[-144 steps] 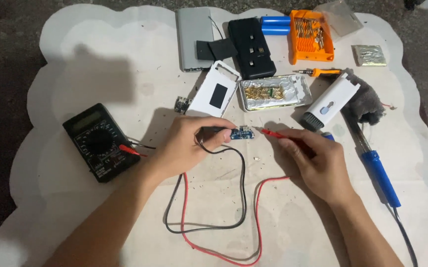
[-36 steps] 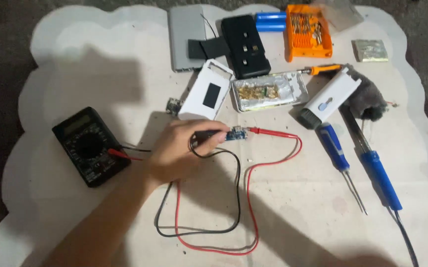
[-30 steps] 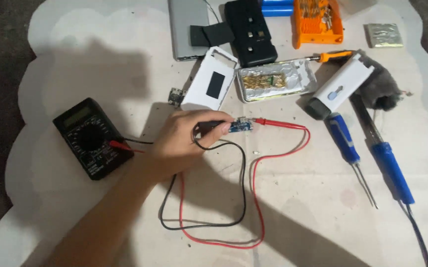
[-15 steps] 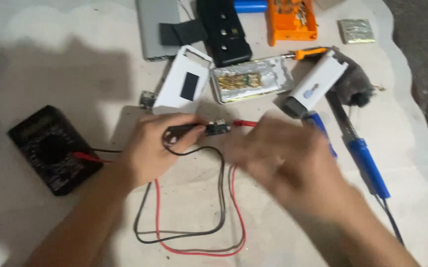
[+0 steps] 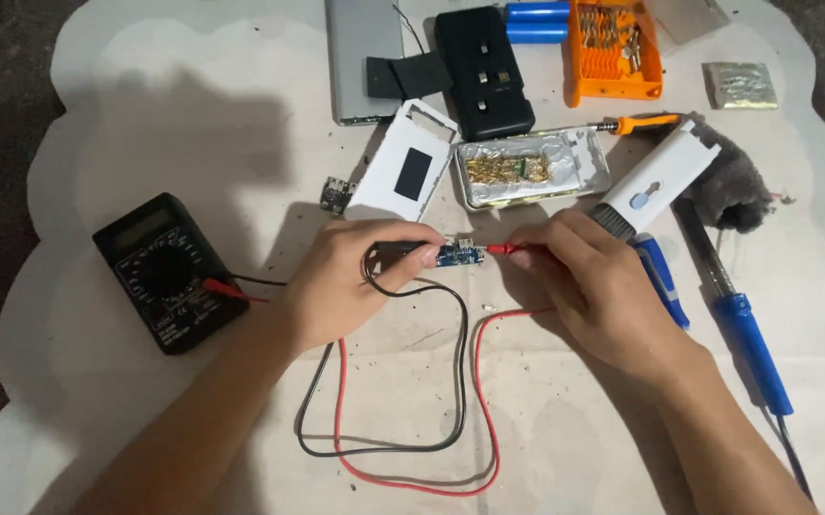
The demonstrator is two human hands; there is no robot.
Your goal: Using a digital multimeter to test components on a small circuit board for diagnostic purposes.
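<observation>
A small blue circuit board [image 5: 457, 255] lies on the white mat at the middle. My left hand [image 5: 350, 281] pinches the black probe [image 5: 395, 255] and holds its tip against the board's left end. My right hand [image 5: 591, 286] grips the red probe [image 5: 500, 249], whose tip touches the board's right end. Black lead [image 5: 457, 367] and red lead [image 5: 485, 401] loop toward me and run to a black multimeter [image 5: 166, 271] at the left.
Behind the board lie a white plastic cover [image 5: 407, 173], a foil-lined tray of small gold parts [image 5: 531, 169], a black holder [image 5: 484, 59], a grey metal case [image 5: 363, 57] and an orange bit box [image 5: 612, 50]. Blue-handled soldering iron [image 5: 741, 324] and screwdriver [image 5: 660, 278] lie at the right.
My right hand came back into view from the right and took up the red probe, which had lain loose on the mat. My left hand stayed on the black probe. The camera moved closer.
</observation>
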